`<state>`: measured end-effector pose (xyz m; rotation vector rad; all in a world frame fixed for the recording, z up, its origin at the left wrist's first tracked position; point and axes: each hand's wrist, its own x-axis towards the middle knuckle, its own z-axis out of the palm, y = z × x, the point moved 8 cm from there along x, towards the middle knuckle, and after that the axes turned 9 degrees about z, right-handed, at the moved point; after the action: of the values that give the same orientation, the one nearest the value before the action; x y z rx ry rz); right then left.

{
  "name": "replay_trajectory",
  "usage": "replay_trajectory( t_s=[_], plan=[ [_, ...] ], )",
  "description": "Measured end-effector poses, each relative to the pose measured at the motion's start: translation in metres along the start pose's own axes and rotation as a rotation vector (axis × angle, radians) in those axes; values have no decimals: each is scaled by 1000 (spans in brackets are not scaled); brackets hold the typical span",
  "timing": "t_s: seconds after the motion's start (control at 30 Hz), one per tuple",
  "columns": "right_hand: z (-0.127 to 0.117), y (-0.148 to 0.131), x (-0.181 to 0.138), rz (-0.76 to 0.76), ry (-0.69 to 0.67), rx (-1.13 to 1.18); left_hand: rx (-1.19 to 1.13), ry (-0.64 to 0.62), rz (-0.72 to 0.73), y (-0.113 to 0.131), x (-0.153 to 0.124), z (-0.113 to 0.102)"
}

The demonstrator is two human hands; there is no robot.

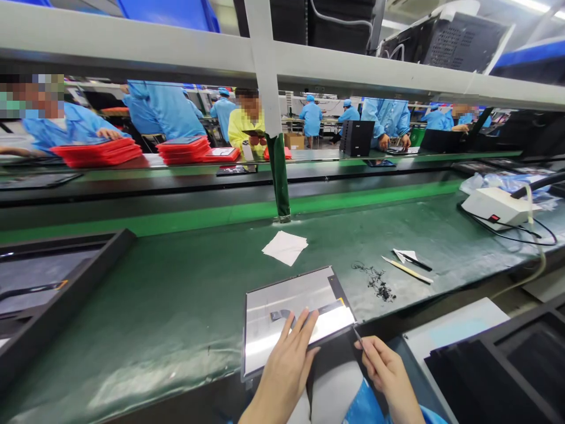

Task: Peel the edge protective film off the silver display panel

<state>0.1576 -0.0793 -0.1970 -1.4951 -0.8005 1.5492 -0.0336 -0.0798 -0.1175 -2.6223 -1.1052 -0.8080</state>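
Note:
A flat LCD screen panel (260,306) with a silvery back and dark rim lies at the front edge of the green bench, its near side overhanging slightly. A dark flex cable (329,307) crosses its back. My left hand (291,356) rests on the panel with fingers stretched out, partly covering the cable. In my right hand (382,365), pinched between thumb and fingers, is a slim dark pointed tool that looks like tweezers (359,337). Its tip is at the panel's near right corner; whether it touches is hard to tell.
White wipes (285,248) lie behind the panel. Black scraps (380,285), a yellow-handled knife (406,270) and a black tool (415,261) sit to the right. A black tray (106,259) stands left, a white device (497,207) far right. A post (278,176) rises behind; co-workers sit beyond.

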Motion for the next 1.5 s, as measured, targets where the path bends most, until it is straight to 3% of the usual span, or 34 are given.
replay_trajectory(
  t_s=[0.17, 0.67, 1.1, 1.5],
  plan=[
    [1, -1, -3, 64, 2, 53, -37, 15, -24, -1, -1, 1],
    [-12, -6, -6, 66, 44, 169, -16, -7, -34, -4, -4, 4],
    [-28, -19, -14, 55, 74, 144, -7, -11, -42, -6, -7, 6],
    [-46, -42, -19, 26, 182, 147, -68, -26, -88, -8, -10, 9]
  ],
)
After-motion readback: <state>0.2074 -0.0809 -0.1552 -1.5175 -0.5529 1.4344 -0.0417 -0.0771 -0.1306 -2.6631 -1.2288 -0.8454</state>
